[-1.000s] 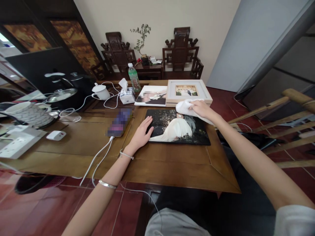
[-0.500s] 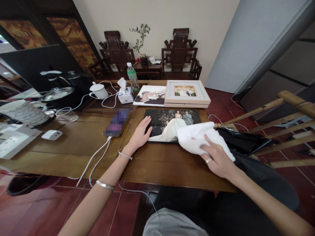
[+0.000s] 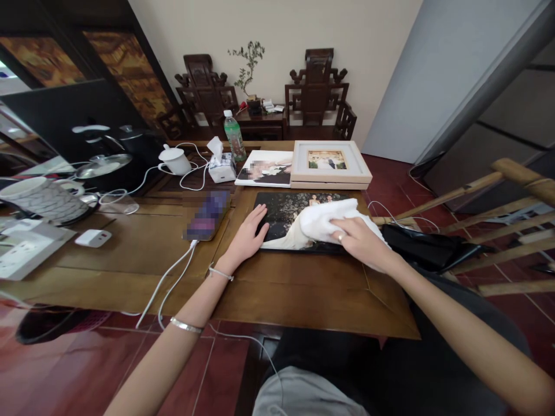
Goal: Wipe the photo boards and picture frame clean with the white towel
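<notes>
A dark wedding photo panel (image 3: 281, 214) lies flat on the wooden table (image 3: 277, 289). My left hand (image 3: 248, 236) rests on its left edge, fingers stretched out and holding nothing. In my right hand (image 3: 358, 240) is a white cloth (image 3: 325, 216), bunched under the fingers and pressed on the right part of the panel. The cloth covers much of the white dress and the lower part of the couple in the picture. Behind the panel lie a framed photo (image 3: 327, 160) in pale wood and a white-edged photo panel (image 3: 264, 169).
Left of my left hand lies a phone (image 3: 207, 216) with a white cable. Further left are a charger (image 3: 93, 238), a power strip (image 3: 26, 248) and a patterned jug (image 3: 43, 199). A tissue box (image 3: 222, 167) and a bottle (image 3: 234, 136) stand at the back. Bamboo chair rails (image 3: 489, 231) are at right.
My right hand has slid the white cloth left and away from me, further onto the photo panel, covering more of the couple. My left hand has stayed in place.
</notes>
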The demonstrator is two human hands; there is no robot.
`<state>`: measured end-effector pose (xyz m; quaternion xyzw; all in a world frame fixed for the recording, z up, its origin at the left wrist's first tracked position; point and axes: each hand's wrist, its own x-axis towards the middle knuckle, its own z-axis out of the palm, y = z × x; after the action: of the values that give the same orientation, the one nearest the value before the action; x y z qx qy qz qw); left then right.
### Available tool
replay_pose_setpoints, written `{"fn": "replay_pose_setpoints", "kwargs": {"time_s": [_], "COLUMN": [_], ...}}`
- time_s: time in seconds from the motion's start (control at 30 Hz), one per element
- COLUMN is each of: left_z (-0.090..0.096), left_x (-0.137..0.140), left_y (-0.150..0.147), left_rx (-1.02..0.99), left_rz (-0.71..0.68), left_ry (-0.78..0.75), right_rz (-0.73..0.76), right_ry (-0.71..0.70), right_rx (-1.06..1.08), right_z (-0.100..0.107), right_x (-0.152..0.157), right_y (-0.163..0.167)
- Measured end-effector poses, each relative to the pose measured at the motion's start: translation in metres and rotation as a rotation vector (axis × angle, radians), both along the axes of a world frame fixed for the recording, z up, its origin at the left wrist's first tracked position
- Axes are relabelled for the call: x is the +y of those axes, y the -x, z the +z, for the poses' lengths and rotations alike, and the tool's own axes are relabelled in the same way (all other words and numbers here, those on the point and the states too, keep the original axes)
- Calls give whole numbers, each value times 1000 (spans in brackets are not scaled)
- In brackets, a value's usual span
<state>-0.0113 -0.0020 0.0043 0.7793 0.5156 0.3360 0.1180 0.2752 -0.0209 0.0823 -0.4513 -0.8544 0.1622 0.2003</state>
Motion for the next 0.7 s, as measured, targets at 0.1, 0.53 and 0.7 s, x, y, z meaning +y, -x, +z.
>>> {"fn": "replay_pose_setpoints", "kwargs": {"time_s": [0.1,0.53,0.7], "left_z": [0,-2,-3], "left_x": [0,1,1], "left_y": [0,2,1], "left_rx": [4,-15,-9], "left_rz": [2,-9,2], "left_ry": [1,-3,1], "right_rz": [-9,-97,-110], "right_ry": [21,73,19], "right_rx": [27,45,46], "right_z": [2,4,-3], "right_x": [36,134,101], "right_y": [13,46,48]}}
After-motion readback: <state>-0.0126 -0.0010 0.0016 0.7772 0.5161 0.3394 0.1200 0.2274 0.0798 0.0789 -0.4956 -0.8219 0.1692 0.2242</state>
